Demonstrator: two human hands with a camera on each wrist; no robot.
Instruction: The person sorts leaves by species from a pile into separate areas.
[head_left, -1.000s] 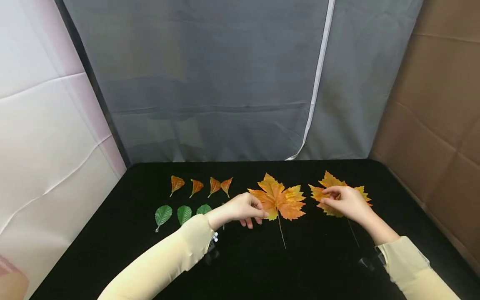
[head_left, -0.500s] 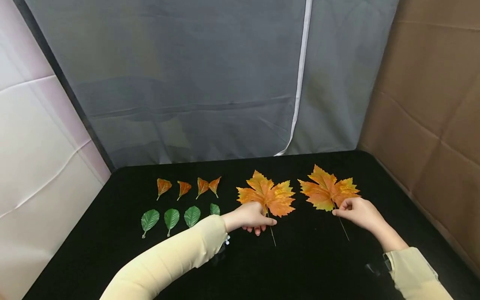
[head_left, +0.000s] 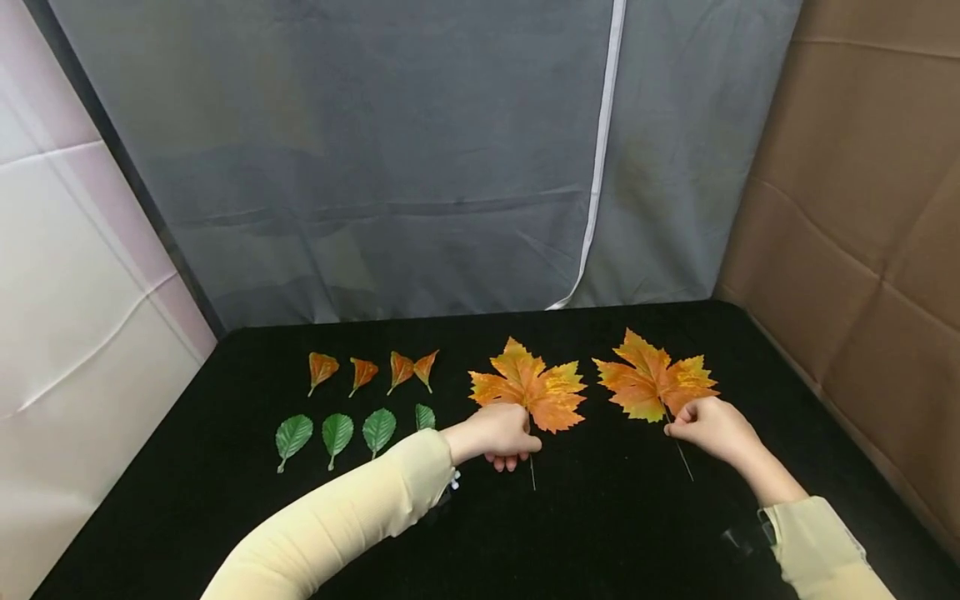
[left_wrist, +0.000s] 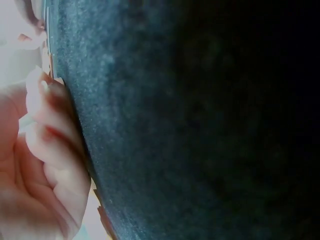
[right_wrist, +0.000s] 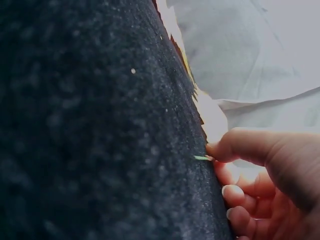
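Observation:
Two large orange-yellow maple leaves lie side by side on the black table. At the left maple leaf [head_left: 551, 392], my left hand [head_left: 495, 432] pinches the thin stem, whose lower end shows below the thumb. In the left wrist view, the curled fingers [left_wrist: 52, 135] rest against the black cloth. My right hand [head_left: 716, 427] pinches the stem of the right maple leaf [head_left: 652, 379] between thumb and index finger, just under the blade. The right wrist view shows this green stem [right_wrist: 202, 158] at the thumb tip, with the other fingers curled on the cloth.
Several small orange-brown leaves [head_left: 323, 368] form a row at the back left of the black table [head_left: 600, 533]. A row of green leaves [head_left: 293, 435] lies in front of them, its right end partly behind the left sleeve. Grey curtain [head_left: 375, 167] closes off the back.
The right hand has moved off its maple leaf's blade down to the stem. The left hand has gone from the left leaf's edge to its stem, which now points straighter down. The view shifted.

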